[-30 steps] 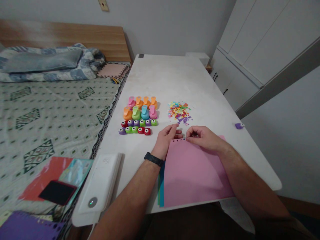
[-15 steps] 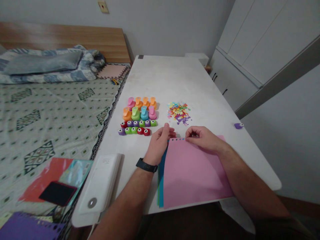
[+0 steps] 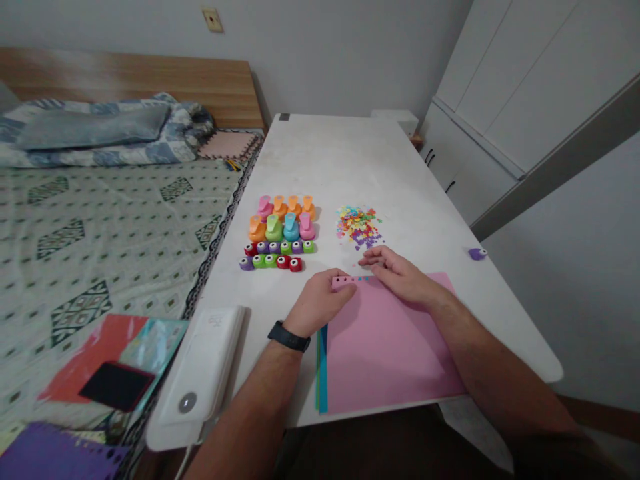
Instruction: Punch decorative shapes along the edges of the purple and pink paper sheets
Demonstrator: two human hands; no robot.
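Observation:
A sheet of pink paper lies before me, with a row of small punched holes near its top left edge. Blue and green sheets peek out beneath it on the left. My left hand pinches the pink paper's top left corner, thumb above and fingers behind. Over the top edge rests my right hand, fingers loosely apart and holding nothing I can see. Just beyond it is a pile of colourful paper cutouts. Craft punches in several colours stand in rows to the left, smaller ones in front.
A white device with a round button sits on the white table's left front corner. One purple punch stands near the right edge. On the bed at left are a phone, an orange sheet and purple punched paper.
My left hand has moved from beside the sheet onto its top left corner and closed on it. My right hand's fingers have come off the top edge and loosened.

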